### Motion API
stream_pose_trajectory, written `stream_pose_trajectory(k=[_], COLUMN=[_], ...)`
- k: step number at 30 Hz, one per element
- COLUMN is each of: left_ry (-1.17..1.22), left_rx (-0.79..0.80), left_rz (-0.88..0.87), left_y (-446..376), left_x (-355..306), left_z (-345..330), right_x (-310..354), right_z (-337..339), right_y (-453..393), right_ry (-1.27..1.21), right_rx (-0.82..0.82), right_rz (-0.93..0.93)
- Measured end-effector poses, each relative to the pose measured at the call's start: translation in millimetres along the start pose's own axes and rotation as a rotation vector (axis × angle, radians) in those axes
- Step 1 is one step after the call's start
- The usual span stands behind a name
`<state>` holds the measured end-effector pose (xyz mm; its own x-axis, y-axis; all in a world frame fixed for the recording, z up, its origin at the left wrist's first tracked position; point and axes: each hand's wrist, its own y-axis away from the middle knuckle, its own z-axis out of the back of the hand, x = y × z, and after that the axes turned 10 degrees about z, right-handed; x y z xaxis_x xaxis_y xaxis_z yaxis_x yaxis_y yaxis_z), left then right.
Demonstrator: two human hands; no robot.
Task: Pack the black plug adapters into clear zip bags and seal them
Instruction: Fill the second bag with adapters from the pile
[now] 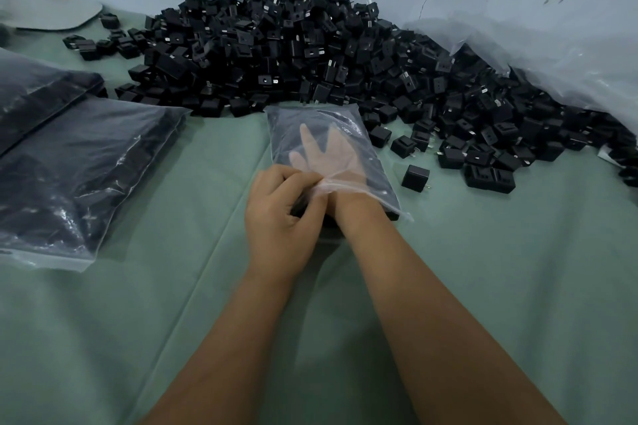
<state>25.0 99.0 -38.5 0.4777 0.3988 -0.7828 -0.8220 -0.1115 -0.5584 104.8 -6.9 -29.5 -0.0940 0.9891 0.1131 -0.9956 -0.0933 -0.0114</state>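
bag (373, 162) long axis runs from you toward pile (310, 52) | your right hand (328, 155) inside it, fingers spread flat | your left hand (279, 214) pinches its near mouth | loose adapter (415, 178) just right of bag, nearer right hand

Single head-worn wide-angle view, looking forward and down, close over green cloth (483, 286); wall behind.

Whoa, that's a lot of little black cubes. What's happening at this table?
A person is packing black plug adapters from a big heap into clear zip bags. Right now the right hand is reached inside a zip bag, fingers spread flat, while the left hand pinches the bag's open mouth. The bag isn't sealed yet. Two filled bags lie to the left on the green cloth.
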Motion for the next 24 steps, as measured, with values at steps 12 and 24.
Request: stream_pose_trajectory(k=[12,24], left_ry=[0.02,0.06], left_rx=[0.02,0.032], left_rz=[0.022,0.157], left_y=[0,0], left_x=[-1,1], left_z=[0,1], right_x=[1,3], right_z=[12,13], right_y=[4,109], right_ry=[-0.085,-0.283], right_rx=[0.074,-0.475], right_rz=[0.016,0.388])
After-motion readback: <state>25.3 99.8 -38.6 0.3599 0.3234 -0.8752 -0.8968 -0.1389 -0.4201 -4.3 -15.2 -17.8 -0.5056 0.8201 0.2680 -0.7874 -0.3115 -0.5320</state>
